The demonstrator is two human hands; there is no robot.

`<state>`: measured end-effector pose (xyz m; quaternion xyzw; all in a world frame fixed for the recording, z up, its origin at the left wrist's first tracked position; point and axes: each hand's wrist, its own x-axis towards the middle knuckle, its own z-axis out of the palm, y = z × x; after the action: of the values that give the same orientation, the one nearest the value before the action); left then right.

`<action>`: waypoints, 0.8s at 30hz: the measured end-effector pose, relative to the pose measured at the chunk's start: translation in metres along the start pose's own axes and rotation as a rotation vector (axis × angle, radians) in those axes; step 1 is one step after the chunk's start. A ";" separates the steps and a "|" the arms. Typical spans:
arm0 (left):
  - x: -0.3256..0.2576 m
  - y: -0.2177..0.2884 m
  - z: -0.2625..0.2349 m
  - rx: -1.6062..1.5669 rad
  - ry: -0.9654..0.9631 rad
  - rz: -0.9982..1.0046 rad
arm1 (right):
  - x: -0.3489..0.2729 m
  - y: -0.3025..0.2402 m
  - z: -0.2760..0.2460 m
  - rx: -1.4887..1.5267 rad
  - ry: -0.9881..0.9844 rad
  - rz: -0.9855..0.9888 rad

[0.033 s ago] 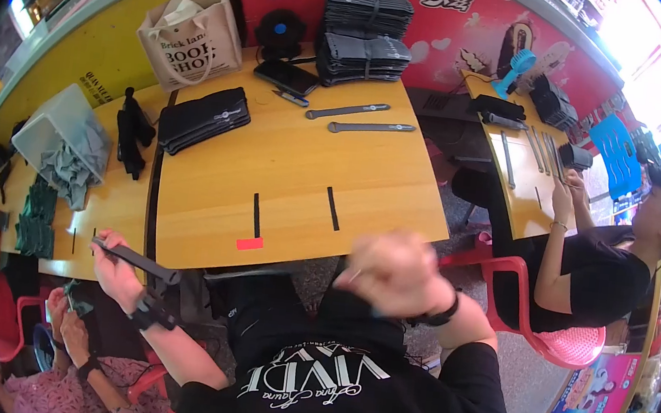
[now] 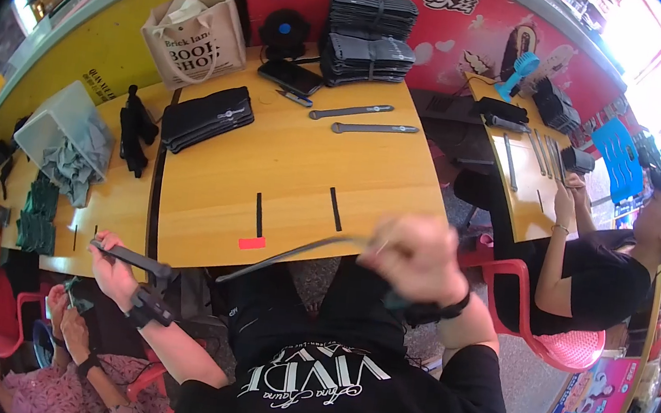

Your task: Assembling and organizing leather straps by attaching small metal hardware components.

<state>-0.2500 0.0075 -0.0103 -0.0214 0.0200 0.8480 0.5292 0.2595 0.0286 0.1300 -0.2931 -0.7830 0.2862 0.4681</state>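
Observation:
My left hand (image 2: 113, 271) is closed around a dark grey strap (image 2: 143, 262), held off the table's near left corner; its rounded end points right. Beyond the table's near right edge, my right hand (image 2: 416, 257) is blurred, its fingers pinched on one end of a thin grey strap (image 2: 292, 253). That strap trails leftward in a curve past the near edge, its far end loose. On the table, two grey straps (image 2: 373, 129) lie side by side towards the back. Two black tape marks (image 2: 335, 209) and a red tape piece (image 2: 252, 243) sit nearer me.
Folded black pieces (image 2: 208, 117) lie at the table's left, and tied grey stacks (image 2: 366, 60) at the back. A phone (image 2: 291, 76), a black fan (image 2: 284, 30) and a tote bag (image 2: 194, 40) stand nearby. A co-worker (image 2: 602, 258) sits right, by a red chair (image 2: 509, 296).
My right hand has shifted slightly to the right and up. The thin strap now shows stretched out leftward from it. My left hand stays nearly in place.

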 end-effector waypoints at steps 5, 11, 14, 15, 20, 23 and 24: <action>-0.017 -0.026 0.004 0.204 -0.011 -0.056 | 0.026 0.088 -0.048 0.015 0.087 0.630; -0.033 -0.105 0.009 0.422 0.018 -0.192 | 0.001 0.244 -0.077 -0.296 0.125 0.835; -0.043 -0.116 0.010 0.528 0.125 -0.217 | 0.010 0.243 -0.069 -0.520 0.144 0.913; -0.046 -0.118 0.010 0.530 0.133 -0.208 | 0.015 0.235 -0.065 -0.666 0.128 0.928; -0.053 -0.132 0.011 0.660 0.119 -0.236 | 0.020 0.207 -0.048 -1.094 0.108 0.735; -0.059 -0.143 0.013 0.706 0.095 -0.238 | 0.018 0.200 -0.035 -1.174 0.065 0.496; -0.061 -0.146 0.015 0.721 0.089 -0.256 | 0.019 0.198 -0.027 -1.155 0.039 0.373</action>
<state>-0.0920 0.0181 0.0063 0.1269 0.3373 0.7118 0.6029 0.3142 0.1784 0.0081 -0.6371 -0.7386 -0.1131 0.1894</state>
